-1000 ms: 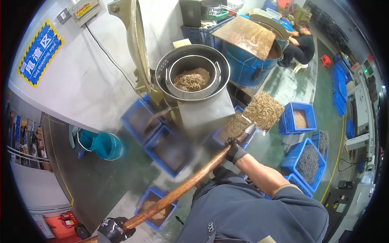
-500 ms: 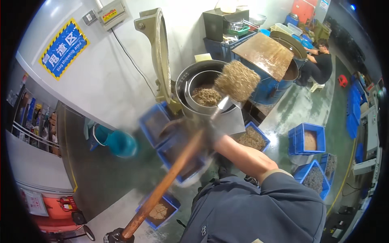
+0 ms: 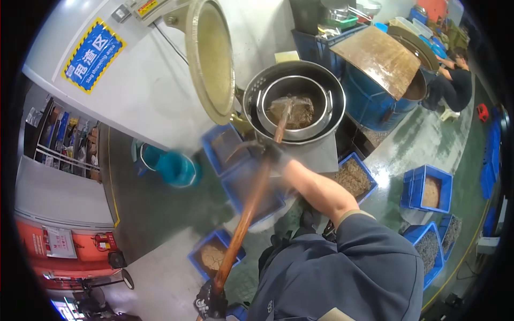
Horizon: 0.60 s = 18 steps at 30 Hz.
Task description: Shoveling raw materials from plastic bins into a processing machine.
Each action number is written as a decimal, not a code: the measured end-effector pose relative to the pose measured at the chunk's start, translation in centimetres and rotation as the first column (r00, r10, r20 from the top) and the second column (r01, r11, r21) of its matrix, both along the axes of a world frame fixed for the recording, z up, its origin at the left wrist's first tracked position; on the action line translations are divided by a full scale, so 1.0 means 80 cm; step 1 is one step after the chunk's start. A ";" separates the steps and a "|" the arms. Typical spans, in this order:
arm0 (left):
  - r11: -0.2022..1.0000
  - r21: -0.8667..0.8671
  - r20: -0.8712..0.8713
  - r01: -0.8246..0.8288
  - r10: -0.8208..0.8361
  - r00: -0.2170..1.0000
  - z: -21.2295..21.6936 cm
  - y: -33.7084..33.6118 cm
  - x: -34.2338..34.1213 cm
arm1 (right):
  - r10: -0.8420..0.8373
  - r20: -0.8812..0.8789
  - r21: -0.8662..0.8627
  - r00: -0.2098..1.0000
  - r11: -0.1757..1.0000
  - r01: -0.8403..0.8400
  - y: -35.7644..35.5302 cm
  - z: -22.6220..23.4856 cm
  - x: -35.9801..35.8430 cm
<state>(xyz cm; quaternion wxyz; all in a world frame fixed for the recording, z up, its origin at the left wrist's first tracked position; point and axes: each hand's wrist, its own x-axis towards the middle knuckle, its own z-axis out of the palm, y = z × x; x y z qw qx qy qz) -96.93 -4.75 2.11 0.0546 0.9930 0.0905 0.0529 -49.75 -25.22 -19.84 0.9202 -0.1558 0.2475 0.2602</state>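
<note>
Above the round drum [image 3: 293, 101] the way in is open; its raised lid [image 3: 211, 56] blocks the left, and blue crates [image 3: 235, 160] crowd the floor below it.

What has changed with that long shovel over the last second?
The shovel swung up from the blue crates and its blade now sits in the inner metal basket, its heap tipped in. Both gloved hands, right and left, kept their grip; the drum lid stayed open.
</note>
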 end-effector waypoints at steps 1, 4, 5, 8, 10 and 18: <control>0.999 -0.015 -0.013 0.042 -0.042 0.999 0.010 -0.007 0.021 | -0.042 -0.013 -0.015 0.999 0.999 0.042 -0.018 -0.017 0.009; 0.998 0.049 -0.097 -0.040 0.044 0.994 0.077 -0.032 0.068 | -0.168 0.021 -0.372 0.986 0.914 0.163 -0.011 -0.021 0.030; 0.992 0.061 -0.109 -0.114 0.120 0.987 0.108 -0.051 0.085 | -0.156 0.013 -0.368 0.988 0.918 0.150 -0.010 -0.011 0.018; 0.986 0.167 -0.075 -0.018 0.030 0.997 0.110 -0.013 0.051 | -0.065 0.195 -0.414 0.979 0.899 0.142 -0.016 -0.001 -0.010; 0.982 0.183 -0.321 0.041 0.020 0.947 0.120 -0.002 0.038 | -0.154 0.420 -0.567 0.894 0.725 0.391 0.005 -0.014 -0.049; 0.997 0.066 -0.054 -0.036 0.040 0.998 0.268 0.022 0.034 | -0.151 0.752 -0.356 0.642 0.727 0.588 0.013 0.148 -0.094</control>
